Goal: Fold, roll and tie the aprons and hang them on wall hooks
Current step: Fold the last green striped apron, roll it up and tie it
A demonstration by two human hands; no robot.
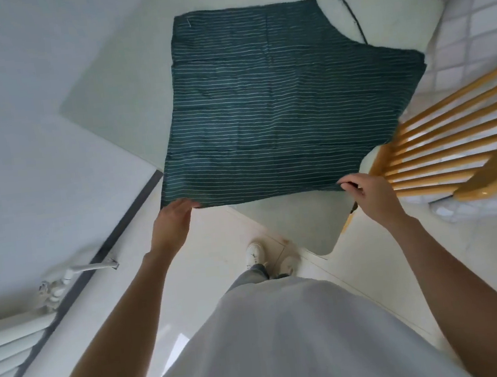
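Dark green striped apron (278,107): spread flat on a white table (100,90), its near hem pinched at both corners, left hand (172,220) grasping one, right hand (372,196) the other. Neck strap (341,7): looped at the far end, opposite the grips. Wooden chair (453,146): just beside the right-hand grip, slatted back visible.

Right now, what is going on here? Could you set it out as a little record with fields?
setting: white table, wooden chair at the person's right
item: dark green striped apron, spread flat on the table, near edge over the table edge
strap: thin loop at the far right corner
left hand: gripping the near left corner
right hand: pinching the near right corner
stage: not yet rolled or tied
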